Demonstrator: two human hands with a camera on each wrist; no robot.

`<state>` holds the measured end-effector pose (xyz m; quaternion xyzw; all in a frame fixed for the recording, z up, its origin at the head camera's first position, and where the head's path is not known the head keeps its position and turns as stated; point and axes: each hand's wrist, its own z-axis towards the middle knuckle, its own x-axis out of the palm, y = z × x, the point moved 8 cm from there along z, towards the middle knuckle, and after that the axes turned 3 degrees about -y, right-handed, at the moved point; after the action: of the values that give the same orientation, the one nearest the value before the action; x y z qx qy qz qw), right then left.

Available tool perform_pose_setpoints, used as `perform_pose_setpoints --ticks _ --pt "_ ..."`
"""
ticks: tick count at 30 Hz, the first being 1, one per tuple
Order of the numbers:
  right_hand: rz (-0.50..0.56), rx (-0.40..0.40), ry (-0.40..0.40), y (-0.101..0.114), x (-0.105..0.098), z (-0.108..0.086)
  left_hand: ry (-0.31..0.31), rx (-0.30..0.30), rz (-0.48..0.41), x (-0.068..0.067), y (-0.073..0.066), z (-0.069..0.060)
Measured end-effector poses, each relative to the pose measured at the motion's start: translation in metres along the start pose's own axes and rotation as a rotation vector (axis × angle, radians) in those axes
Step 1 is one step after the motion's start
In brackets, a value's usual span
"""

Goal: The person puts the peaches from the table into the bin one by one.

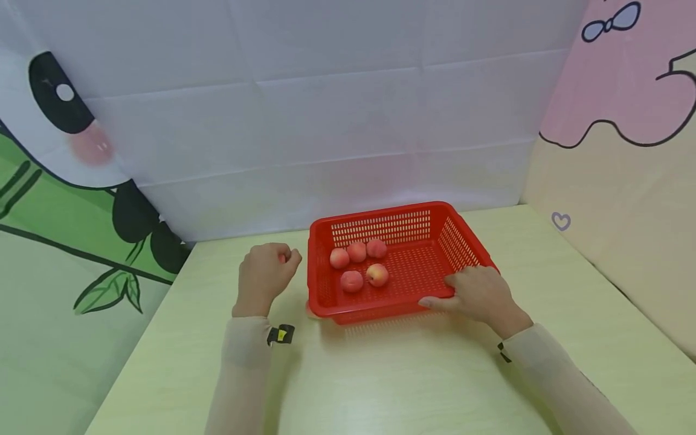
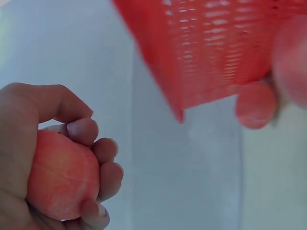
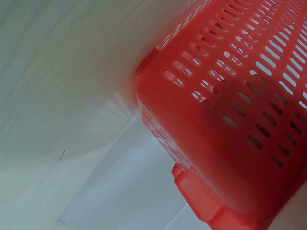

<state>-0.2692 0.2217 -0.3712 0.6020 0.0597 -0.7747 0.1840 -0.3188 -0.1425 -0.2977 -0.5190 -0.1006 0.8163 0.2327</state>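
Note:
In the head view my left hand (image 1: 266,275) is just left of a red plastic basket (image 1: 399,308), apart from its rim. Its fingers curl round a peach (image 2: 64,175), which shows best in the left wrist view. My right hand (image 1: 481,296) grips the basket's rim at the near right corner, thumb along the front edge. Several peaches (image 1: 351,281) lie inside the basket, toward its left side. Another peach (image 1: 311,311) shows partly beside the near left corner, mostly hidden by the basket. In the right wrist view the slotted basket wall (image 3: 230,100) fills much of the frame.
The basket stands on a pale wooden table (image 1: 370,386). A whitish cloth backdrop (image 1: 337,121) rises behind it, with printed cartoon panels at left and right. In the left wrist view, peaches (image 2: 256,105) lie by the basket's edge.

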Motion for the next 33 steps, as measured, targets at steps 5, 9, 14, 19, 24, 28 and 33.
perform_pose_setpoints --ticks 5,9,14,19,24,28,33 --pt "0.011 0.014 0.01 -0.001 0.001 -0.001 -0.089 0.094 0.055 -0.034 -0.04 -0.009" --pt "0.014 0.011 0.004 0.0 0.003 -0.001 -0.181 0.184 0.082 -0.061 -0.072 -0.021" --pt "0.022 0.007 -0.013 0.001 0.001 -0.001 -0.272 0.31 0.066 -0.083 -0.101 -0.03" --pt "0.021 0.006 -0.014 0.0 -0.001 -0.001 -0.27 0.391 0.053 -0.093 -0.121 -0.026" --pt "0.017 0.008 -0.009 0.0 -0.002 0.0 -0.218 0.452 0.021 -0.097 -0.145 -0.011" --pt "0.017 0.01 -0.003 -0.001 -0.002 0.001 -0.184 0.52 -0.034 -0.093 -0.165 0.008" --pt "0.016 0.013 0.01 -0.002 -0.003 0.001 -0.023 0.542 -0.092 -0.056 -0.184 0.045"
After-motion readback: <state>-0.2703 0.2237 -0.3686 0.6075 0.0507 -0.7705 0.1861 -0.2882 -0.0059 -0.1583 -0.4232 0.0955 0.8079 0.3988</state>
